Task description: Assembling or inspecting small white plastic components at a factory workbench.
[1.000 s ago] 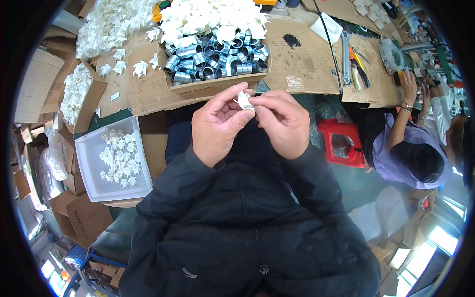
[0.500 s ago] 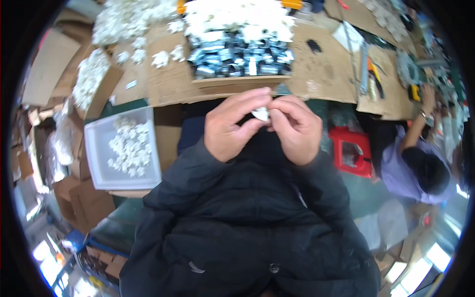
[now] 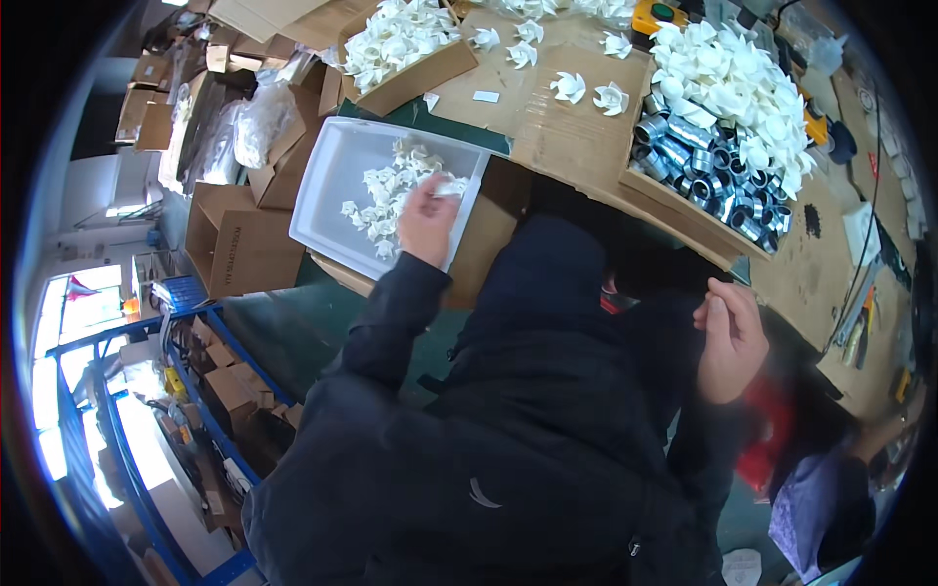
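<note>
My left hand (image 3: pixel 428 221) is over the translucent plastic bin (image 3: pixel 322 186), its fingers closed on a white plastic piece (image 3: pixel 450 187) that looks blurred. Several white finned plastic parts (image 3: pixel 376 200) lie in the bin below and beside it. Off to the right, my right hand (image 3: pixel 733 342) hovers in front of the table edge with its fingers curled in toward the thumb. Whatever those fingers may hold is hidden. Nearest to that hand is a cardboard tray (image 3: pixel 674 207) with shiny metal sleeves (image 3: pixel 708 171) and a heap of white finned parts (image 3: pixel 728 88).
Another cardboard box (image 3: pixel 420 73) of white parts stands behind the bin, with a few loose ones (image 3: pixel 569 88) on the cardboard-covered table (image 3: pixel 547 137). Pliers (image 3: pixel 860 327) lie at the right. A person in purple (image 3: pixel 811 508) is at lower right. Cartons (image 3: pixel 256 249) stand left.
My hands were together at the front of the tray around a small white piece. Now they are apart, the left over the bin with a white piece. The view has turned left.
</note>
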The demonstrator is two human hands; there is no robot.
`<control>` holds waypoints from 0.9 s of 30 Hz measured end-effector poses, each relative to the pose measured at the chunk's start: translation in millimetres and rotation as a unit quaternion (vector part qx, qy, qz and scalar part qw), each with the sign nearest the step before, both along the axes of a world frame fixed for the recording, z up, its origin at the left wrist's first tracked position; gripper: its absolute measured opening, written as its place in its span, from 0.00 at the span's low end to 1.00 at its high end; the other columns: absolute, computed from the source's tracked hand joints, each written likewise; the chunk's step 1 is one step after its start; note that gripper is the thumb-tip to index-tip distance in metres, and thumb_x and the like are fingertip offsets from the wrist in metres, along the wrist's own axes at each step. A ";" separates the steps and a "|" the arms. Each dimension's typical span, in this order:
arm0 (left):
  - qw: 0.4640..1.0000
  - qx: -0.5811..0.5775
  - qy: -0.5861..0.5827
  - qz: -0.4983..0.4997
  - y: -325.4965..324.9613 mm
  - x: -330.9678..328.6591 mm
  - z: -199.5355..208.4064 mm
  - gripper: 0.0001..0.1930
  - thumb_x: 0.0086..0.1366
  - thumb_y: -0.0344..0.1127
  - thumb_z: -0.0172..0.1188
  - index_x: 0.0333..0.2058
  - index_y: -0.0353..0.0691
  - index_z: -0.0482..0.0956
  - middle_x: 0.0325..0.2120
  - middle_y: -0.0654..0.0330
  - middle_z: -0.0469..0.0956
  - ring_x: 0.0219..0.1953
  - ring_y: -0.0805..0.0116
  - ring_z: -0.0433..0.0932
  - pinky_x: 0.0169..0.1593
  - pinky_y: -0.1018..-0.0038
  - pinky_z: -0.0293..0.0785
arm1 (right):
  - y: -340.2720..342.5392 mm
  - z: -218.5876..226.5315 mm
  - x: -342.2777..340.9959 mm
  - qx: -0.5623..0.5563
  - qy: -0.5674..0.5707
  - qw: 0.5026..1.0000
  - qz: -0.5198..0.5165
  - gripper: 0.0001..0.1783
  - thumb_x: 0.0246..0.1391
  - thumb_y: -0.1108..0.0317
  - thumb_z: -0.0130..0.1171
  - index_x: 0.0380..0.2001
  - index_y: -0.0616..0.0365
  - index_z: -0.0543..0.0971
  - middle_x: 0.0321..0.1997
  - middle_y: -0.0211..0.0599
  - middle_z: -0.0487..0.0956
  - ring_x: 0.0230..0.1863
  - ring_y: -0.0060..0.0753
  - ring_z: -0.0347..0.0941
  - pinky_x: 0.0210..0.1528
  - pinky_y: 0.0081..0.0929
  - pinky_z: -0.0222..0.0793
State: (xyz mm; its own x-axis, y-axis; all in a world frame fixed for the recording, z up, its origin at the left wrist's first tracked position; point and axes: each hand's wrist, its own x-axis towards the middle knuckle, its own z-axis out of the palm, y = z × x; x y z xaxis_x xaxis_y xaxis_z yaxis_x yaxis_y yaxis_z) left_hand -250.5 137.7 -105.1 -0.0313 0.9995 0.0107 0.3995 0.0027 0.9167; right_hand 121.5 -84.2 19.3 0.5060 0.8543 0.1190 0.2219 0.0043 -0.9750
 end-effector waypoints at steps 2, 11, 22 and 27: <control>0.990 0.033 0.038 0.131 24.0 -56.6 -17.6 0.24 0.65 0.34 0.70 0.60 0.42 0.81 0.40 0.58 0.86 0.37 0.74 0.82 0.44 0.73 0.79 | 2.9 -1.9 0.9 -0.002 0.013 1.000 0.000 0.11 0.67 0.82 0.56 0.48 0.67 0.84 0.45 0.39 0.80 0.35 0.22 0.77 0.36 0.18 0.73; 0.969 0.135 0.124 0.166 34.7 -19.0 27.2 0.25 0.64 0.31 0.69 0.60 0.40 0.80 0.56 0.54 0.80 0.52 0.61 0.80 0.54 0.67 0.76 | 3.5 -3.0 -7.6 -0.019 0.031 0.999 0.002 0.11 0.66 0.82 0.58 0.48 0.65 0.85 0.45 0.37 0.79 0.35 0.20 0.77 0.35 0.17 0.74; 0.878 0.381 0.202 -0.207 76.7 176.9 104.0 0.25 0.64 0.32 0.68 0.61 0.40 0.78 0.57 0.47 0.78 0.56 0.46 0.79 0.64 0.58 0.72 | -14.4 11.4 -9.5 -0.010 0.003 0.999 -0.032 0.11 0.65 0.83 0.57 0.47 0.66 0.85 0.43 0.38 0.80 0.34 0.21 0.78 0.35 0.18 0.73; 0.850 0.347 0.296 -0.265 109.6 182.2 78.4 0.23 0.66 0.33 0.67 0.59 0.41 0.78 0.54 0.46 0.81 0.56 0.43 0.78 0.63 0.55 0.70 | -23.6 7.2 8.6 -0.006 -0.020 0.997 -0.080 0.10 0.64 0.82 0.60 0.46 0.65 0.86 0.41 0.38 0.82 0.32 0.23 0.79 0.35 0.19 0.74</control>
